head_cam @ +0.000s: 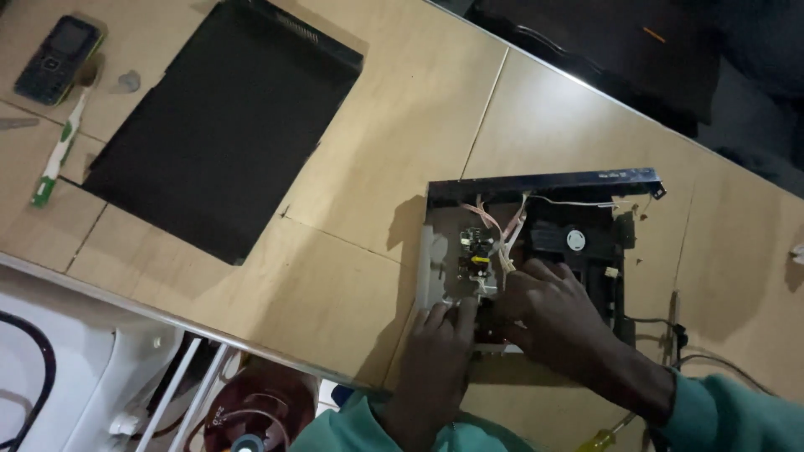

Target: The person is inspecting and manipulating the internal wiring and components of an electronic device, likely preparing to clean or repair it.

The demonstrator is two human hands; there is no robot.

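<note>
Both hands rest inside an opened black disc player on the wooden table. Left hand lies flat, fingers pressing the player's near left edge beside the small circuit board. Right hand, loosely spread, covers the player's middle, gripping nothing visible. Far left lies the black cover, with a phone and toothbrush.

I'm at a pale wooden tabletop marked by thin seams and edged with a metal strip. The light is dim and warm, leaving soft shadows on the wood. Beyond the far edge the room falls dark, with a black shape I can't make out. Under the near edge stands white framework beside a reddish-brown round object
</note>
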